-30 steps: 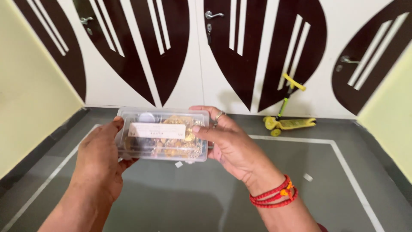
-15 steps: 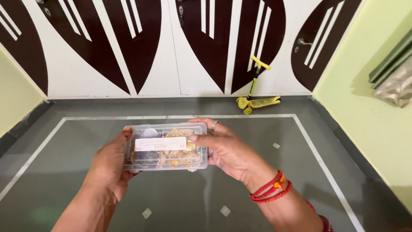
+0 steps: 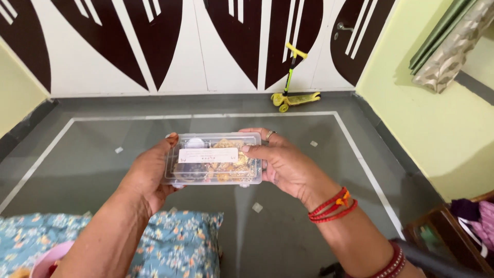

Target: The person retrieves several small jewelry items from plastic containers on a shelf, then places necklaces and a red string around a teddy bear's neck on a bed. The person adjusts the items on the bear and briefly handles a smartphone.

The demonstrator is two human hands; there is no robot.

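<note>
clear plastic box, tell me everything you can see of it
The clear plastic box is a shallow rectangular case with a shut lid and a white label strip across the top. Inside show gold-coloured pieces and some darker ones. It is held level above the grey floor, the left hand gripping its left end, the right hand its right end.
</note>
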